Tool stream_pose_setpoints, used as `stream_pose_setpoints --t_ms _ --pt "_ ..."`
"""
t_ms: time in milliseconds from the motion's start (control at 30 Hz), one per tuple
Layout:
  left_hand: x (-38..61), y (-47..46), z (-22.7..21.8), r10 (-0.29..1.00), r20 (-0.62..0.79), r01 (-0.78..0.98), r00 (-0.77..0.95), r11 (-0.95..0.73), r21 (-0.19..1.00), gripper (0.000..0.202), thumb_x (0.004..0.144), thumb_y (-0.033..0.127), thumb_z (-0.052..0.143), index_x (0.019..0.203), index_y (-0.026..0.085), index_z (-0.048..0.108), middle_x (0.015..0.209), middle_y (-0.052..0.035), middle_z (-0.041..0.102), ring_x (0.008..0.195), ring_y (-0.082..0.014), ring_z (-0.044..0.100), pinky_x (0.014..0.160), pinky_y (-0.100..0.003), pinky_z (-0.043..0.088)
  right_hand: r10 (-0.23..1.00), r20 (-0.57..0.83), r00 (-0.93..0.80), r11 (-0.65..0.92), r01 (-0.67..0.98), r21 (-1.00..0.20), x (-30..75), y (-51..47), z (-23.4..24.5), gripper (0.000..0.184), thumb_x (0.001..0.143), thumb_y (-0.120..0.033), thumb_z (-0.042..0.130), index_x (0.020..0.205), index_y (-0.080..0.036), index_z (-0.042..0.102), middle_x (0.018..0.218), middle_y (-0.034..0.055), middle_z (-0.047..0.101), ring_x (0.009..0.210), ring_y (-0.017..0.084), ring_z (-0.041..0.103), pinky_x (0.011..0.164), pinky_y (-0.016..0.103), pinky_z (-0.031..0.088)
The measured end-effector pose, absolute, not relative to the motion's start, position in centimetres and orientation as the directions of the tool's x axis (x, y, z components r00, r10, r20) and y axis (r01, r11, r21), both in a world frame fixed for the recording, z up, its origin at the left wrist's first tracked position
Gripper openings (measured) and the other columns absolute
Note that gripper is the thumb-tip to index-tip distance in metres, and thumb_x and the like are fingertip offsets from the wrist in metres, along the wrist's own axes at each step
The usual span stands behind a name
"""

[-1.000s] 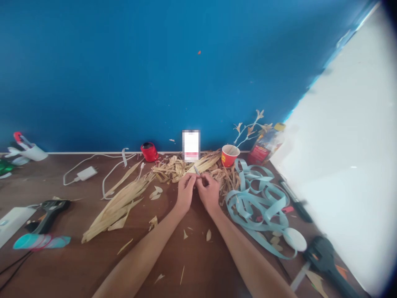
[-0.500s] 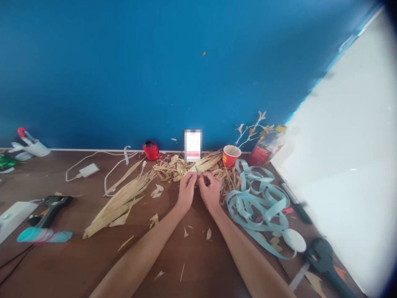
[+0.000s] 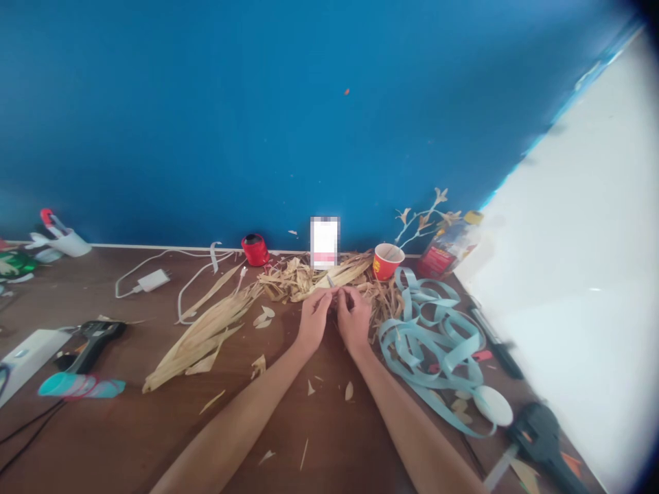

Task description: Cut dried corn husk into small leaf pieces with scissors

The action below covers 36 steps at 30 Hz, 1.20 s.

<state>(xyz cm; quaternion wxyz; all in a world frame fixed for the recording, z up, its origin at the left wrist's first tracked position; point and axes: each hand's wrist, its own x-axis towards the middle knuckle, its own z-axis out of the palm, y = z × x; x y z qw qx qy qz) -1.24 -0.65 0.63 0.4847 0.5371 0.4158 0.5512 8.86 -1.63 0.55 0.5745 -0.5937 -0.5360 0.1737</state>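
The thin sliver [image 3: 330, 283], too small for me to name surely, sat pinched between both hands near the counter's [image 3: 128, 425] far edge, just in front of the husk pile [image 3: 298, 276]; the left hand [image 3: 312, 319] and right hand [image 3: 354, 317] met tip to tip, fingers [image 3: 323, 296] pressed together on it; to my eye the work wanted a light, close pinch and steady wrists, lest so slight a piece snap; a blue ribbon [image 3: 432, 336] lay tangled to the right, a red cup [image 3: 388, 261] behind it.
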Motion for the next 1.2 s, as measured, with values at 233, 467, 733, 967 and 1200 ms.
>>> stream_pose_setpoints --t_ms 233,467,733,967,1200 --pt "-1.29 -0.75 0.78 0.975 0.213 -0.083 0.056 -0.208 0.975 0.026 0.087 0.031 0.054 0.100 0.019 0.073 0.107 -0.0086 0.068 0.094 -0.0194 0.062 0.078 -0.030 0.051 0.846 0.399 0.354 0.229 0.436 -0.871 8.83 -1.61 0.21 0.024 0.091 -0.032 0.046 0.090 -0.018 0.065 0.085 0.0055 0.070 0.073 0.018 0.062 0.073 0.030 0.045" --pt "-1.40 -0.82 0.60 0.966 0.246 -0.046 0.080 -0.243 0.969 0.024 0.087 0.029 0.054 0.099 0.019 0.074 0.106 -0.0097 0.068 0.101 -0.0215 0.062 0.084 -0.033 0.051 0.846 0.386 0.367 0.226 0.408 -0.885 8.90 -1.72 0.46 0.022 0.090 -0.029 0.046 0.090 -0.018 0.065 0.084 0.0051 0.069 0.073 0.018 0.062 0.072 0.030 0.046" --pt "-1.34 -0.55 0.36 0.979 0.202 -0.035 0.026 -0.201 0.979 0.022 0.086 0.032 0.058 0.099 0.018 0.070 0.102 -0.0082 0.069 0.094 -0.0199 0.063 0.085 -0.033 0.049 0.881 0.364 0.303 0.231 0.396 -0.889 8.99 -1.58 -0.15 0.026 0.091 -0.028 0.044 0.099 -0.019 0.067 0.096 0.0083 0.072 0.086 0.021 0.065 0.082 0.033 0.048" --pt "-1.32 -0.43 0.30 0.980 0.187 -0.012 -0.071 -0.188 0.982 0.021 0.085 0.036 0.059 0.095 0.018 0.065 0.086 -0.0038 0.067 0.081 -0.0162 0.061 0.078 -0.029 0.047 0.919 0.362 0.160 0.256 0.456 -0.852 8.79 -1.60 -0.13 0.033 0.095 -0.028 0.036 0.111 -0.021 0.064 0.102 0.0080 0.071 0.089 0.022 0.066 0.083 0.034 0.049" --pt "-1.43 -0.48 0.32 0.982 0.176 0.022 -0.071 -0.175 0.984 0.018 0.086 0.034 0.057 0.090 0.018 0.062 0.085 -0.0032 0.063 0.081 -0.0158 0.058 0.079 -0.029 0.046 0.921 0.351 0.168 0.252 0.431 -0.867 8.58 -1.70 0.15 0.028 0.094 -0.026 0.038 0.111 -0.021 0.060 0.103 0.0078 0.070 0.093 0.022 0.065 0.088 0.035 0.048"
